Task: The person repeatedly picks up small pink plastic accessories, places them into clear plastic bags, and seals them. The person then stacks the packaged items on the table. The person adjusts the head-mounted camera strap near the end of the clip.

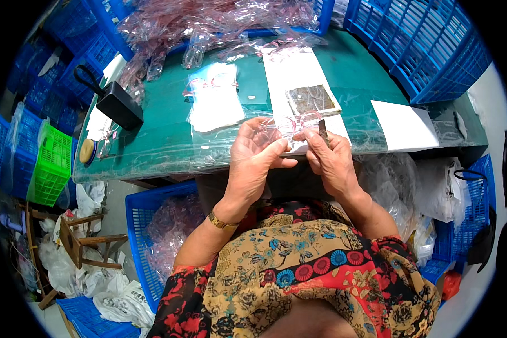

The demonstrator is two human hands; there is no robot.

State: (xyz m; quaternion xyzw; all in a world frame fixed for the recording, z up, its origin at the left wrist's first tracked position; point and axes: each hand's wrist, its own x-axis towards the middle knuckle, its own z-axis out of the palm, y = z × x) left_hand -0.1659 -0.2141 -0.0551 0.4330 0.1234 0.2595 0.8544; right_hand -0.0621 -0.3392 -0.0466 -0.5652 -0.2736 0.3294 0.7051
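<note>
Close to the table's front edge, my left hand (255, 154) holds a pair of clear pink eyeglasses (293, 122) by one side. My right hand (331, 156) pinches the other side near the hinge and also grips a thin dark strip-like tool (323, 133). Behind the glasses, a framed dark pad (312, 100) lies on a long white sheet (279, 72). To the left, another pair of pink-rimmed glasses (213, 81) rests on a stack of white sheets or clear sleeves (217, 112).
Bagged pink glasses (219, 19) heap up at the back. A black box-shaped device (120, 105), a round tan pad (87, 151) and a white sheet (405, 126) lie on the green table (160, 145). Blue crates (422, 46) stand at the back right; another (139, 236) sits below left.
</note>
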